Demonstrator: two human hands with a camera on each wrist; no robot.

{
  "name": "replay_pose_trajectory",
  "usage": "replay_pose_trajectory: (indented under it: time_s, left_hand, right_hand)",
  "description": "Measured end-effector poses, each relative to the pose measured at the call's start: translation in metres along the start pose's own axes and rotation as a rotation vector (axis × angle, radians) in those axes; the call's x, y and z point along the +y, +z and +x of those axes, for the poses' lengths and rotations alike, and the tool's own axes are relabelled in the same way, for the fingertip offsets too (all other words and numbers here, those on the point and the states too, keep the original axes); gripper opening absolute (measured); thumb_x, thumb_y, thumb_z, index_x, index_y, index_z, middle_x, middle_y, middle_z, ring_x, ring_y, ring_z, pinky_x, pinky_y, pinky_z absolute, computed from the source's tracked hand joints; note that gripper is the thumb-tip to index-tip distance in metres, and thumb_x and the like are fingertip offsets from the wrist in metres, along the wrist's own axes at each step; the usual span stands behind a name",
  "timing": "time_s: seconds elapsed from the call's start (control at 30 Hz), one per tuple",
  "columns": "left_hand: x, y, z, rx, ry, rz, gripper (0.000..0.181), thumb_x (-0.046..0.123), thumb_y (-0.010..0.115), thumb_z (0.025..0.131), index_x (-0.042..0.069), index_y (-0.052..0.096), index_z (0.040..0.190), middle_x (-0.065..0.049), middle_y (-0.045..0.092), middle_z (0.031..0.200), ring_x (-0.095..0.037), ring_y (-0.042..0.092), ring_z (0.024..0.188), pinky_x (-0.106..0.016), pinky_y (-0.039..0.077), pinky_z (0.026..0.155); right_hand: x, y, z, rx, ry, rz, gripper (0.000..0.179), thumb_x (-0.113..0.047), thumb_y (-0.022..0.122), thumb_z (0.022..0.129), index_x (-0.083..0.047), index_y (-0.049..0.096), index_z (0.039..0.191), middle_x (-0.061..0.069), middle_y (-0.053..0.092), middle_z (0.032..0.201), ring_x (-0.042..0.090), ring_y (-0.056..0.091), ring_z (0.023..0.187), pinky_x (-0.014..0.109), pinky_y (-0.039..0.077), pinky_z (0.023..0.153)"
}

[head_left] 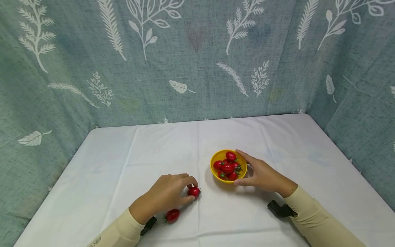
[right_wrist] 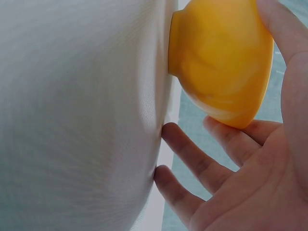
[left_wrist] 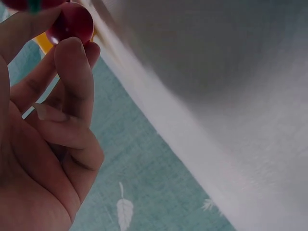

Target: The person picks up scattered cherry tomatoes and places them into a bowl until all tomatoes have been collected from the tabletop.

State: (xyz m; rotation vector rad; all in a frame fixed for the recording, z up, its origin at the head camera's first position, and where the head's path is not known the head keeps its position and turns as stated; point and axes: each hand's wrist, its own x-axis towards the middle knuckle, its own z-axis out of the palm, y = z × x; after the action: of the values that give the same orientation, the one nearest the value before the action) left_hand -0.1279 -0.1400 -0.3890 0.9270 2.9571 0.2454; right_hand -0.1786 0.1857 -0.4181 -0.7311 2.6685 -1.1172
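Note:
My left hand [head_left: 171,192] pinches a cherry tomato [head_left: 193,191] between thumb and fingertips, low over the white cloth. In the left wrist view the same red tomato [left_wrist: 76,24] shows between the fingertips, its skin smooth and glossy. A second cherry tomato [head_left: 172,215] with a green calyx lies on the cloth just below that hand. On the right, my right hand [head_left: 262,174] holds a yellow bowl [head_left: 213,174] by its side, thumb at the near rim and fingers at the far rim. Several red cherry tomatoes [head_left: 227,167] lie inside. The bowl's foot [right_wrist: 176,43] is at the cloth.
A white cloth [head_left: 160,147] with fold creases covers the table. Behind it and along both sides hangs a blue-green curtain [head_left: 197,68] with white leaf prints. Dark straps sit at both wrists, over cream sleeves [head_left: 318,216].

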Motion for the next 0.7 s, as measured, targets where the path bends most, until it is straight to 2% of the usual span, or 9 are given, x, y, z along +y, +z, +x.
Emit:
replay_pose_trajectory:
  time_s: [0.2, 0.4, 0.57, 0.7]
  left_hand:
    - [0.001, -0.006, 0.004, 0.022, 0.011, -0.007, 0.025, 0.039, 0.077, 0.084, 0.029, 0.069, 0.106, 0.018, 0.064, 0.092, -0.001, 0.043, 0.053, -0.025, 0.042, 0.060]
    - [0.003, -0.014, 0.010, 0.073, 0.022, 0.014, 0.024, 0.038, 0.077, 0.084, 0.030, 0.069, 0.105, 0.018, 0.065, 0.093, 0.000, 0.045, 0.055, -0.024, 0.042, 0.060]
    - [0.008, -0.023, 0.018, 0.144, 0.032, 0.016, 0.024, 0.038, 0.078, 0.085, 0.030, 0.069, 0.105, 0.018, 0.066, 0.092, 0.001, 0.045, 0.056, -0.021, 0.040, 0.056]
    - [0.013, -0.027, 0.028, 0.225, 0.046, 0.011, 0.024, 0.036, 0.078, 0.085, 0.029, 0.069, 0.106, 0.018, 0.066, 0.091, 0.000, 0.047, 0.057, -0.020, 0.038, 0.053]
  right_hand:
    - [0.000, 0.000, 0.000, 0.000, -0.001, 0.003, 0.107, -0.048, 0.083, 0.077, -0.009, 0.027, 0.158, 0.014, 0.039, 0.158, 0.038, 0.039, 0.145, 0.061, 0.030, 0.115]
    - [-0.001, 0.000, 0.000, -0.001, -0.005, 0.000, 0.106, -0.048, 0.083, 0.077, -0.009, 0.027, 0.158, 0.014, 0.039, 0.158, 0.038, 0.040, 0.144, 0.061, 0.030, 0.115]
    - [-0.001, 0.000, 0.000, -0.002, -0.003, 0.005, 0.106, -0.048, 0.083, 0.077, -0.010, 0.026, 0.158, 0.014, 0.039, 0.158, 0.038, 0.040, 0.144, 0.062, 0.030, 0.115]
    - [-0.001, 0.000, 0.000, 0.000, 0.003, 0.005, 0.106, -0.049, 0.083, 0.077, -0.010, 0.026, 0.158, 0.014, 0.038, 0.159, 0.038, 0.039, 0.145, 0.062, 0.030, 0.115]
